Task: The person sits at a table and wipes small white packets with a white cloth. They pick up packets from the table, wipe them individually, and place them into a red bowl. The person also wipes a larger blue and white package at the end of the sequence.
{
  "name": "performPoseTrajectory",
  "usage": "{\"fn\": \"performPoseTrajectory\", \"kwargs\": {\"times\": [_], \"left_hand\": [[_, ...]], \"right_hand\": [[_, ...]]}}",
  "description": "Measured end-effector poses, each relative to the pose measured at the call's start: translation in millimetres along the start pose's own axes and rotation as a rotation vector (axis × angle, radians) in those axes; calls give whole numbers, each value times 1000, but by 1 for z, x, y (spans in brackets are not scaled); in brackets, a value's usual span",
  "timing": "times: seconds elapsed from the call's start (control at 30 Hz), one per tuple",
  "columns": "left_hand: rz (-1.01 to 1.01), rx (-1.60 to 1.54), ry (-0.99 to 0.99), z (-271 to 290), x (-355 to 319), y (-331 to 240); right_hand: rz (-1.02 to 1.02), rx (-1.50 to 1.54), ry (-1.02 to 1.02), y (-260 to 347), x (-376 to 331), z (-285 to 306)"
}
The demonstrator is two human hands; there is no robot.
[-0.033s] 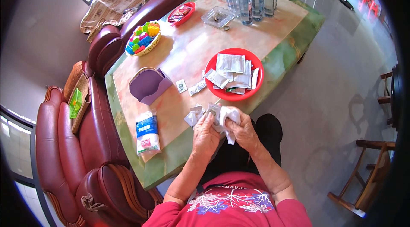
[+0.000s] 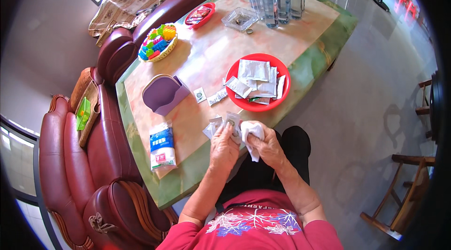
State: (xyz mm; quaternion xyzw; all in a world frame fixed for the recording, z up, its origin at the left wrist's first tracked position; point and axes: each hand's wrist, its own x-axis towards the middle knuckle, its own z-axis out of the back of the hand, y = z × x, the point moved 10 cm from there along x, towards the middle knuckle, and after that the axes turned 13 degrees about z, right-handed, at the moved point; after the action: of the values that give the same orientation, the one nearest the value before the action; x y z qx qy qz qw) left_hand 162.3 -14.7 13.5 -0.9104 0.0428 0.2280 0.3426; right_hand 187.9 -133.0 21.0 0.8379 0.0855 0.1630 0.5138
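Over the near table edge, my left hand [image 2: 224, 146] pinches a small whitish sachet [image 2: 232, 121] between thumb and fingers. My right hand [image 2: 267, 146] is closed round a crumpled white cloth or tissue [image 2: 254, 133], right beside the sachet. Other small sachets [image 2: 208, 130] lie on the table just behind my left fingers. A red round dish [image 2: 287, 78] beyond my hands holds several white and silvery packets [image 2: 253, 70]. Left of it lie a small square packet [image 2: 199, 95] and a narrow packet [image 2: 217, 97].
A purple open box [image 2: 162, 95] and a blue-and-white tissue pack [image 2: 162, 146] are at left. Farther back are a basket of colourful blocks [image 2: 159, 43], a small red dish [image 2: 199, 15], a glass ashtray [image 2: 239, 19] and several dark-capped bottles [image 2: 277, 3]. A wooden chair [image 2: 399, 193] stands at right.
My right hand and the white cloth have shifted slightly away from the sachet, which shows more clearly in my left fingers. The rest looks the same.
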Motion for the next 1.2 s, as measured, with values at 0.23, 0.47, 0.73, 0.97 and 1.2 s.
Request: {"fn": "performPoseTrajectory", "kwargs": {"times": [0.23,0.47,0.73,0.97,1.2], "left_hand": [[-449,694,-228,-14,52,-109],[-808,1302,-454,-63,136,-139],[-411,1467,-303,-74,193,-120],[-615,1343,-308,-75,177,-121],[-683,1458,-177,-82,168,-107]], "right_hand": [[578,-919,67,34,-13,17],[589,-987,176,29,-9,7],[573,-904,167,28,-7,14],[560,-876,177,26,-7,16],[579,-882,182,28,-7,15]]}}
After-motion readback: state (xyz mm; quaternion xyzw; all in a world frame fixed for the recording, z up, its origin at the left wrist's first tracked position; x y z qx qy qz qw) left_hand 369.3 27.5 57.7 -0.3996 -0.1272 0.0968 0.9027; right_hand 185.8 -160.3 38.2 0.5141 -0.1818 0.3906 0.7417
